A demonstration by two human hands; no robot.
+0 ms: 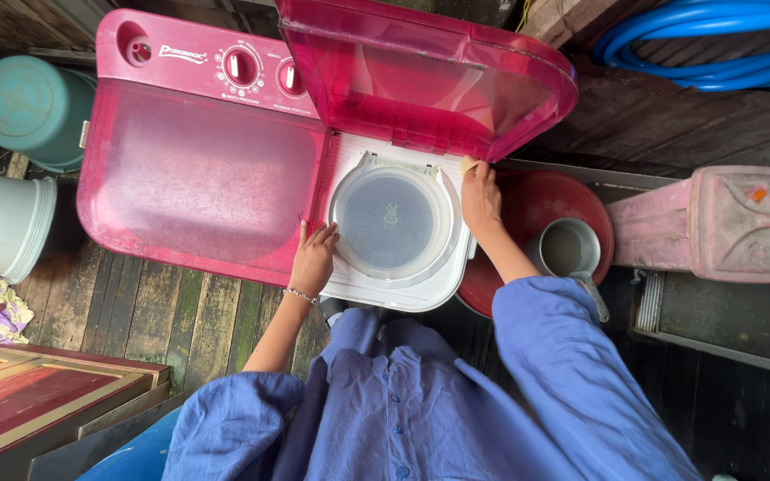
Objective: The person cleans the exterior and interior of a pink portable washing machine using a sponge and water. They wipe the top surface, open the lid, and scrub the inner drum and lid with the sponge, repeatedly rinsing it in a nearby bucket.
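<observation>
At frame centre, our open left hand [314, 258] and right hand [480, 198], perhaps pinching something yellowish, flank the round translucent plastic spinner lid [391, 223].

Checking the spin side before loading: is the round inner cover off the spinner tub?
No, the round translucent inner cover lies flat over the tub under the raised pink lid, with the left hand and right hand at its edges.

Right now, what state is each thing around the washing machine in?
Spinner lid: raised open.
Wash tub lid: shut.
Round inner cover: seated flat in the spinner.
Left hand: resting at the cover's edge.
Right hand: on the cover's far rim.
Metal dipper: upright in the red basin.
</observation>
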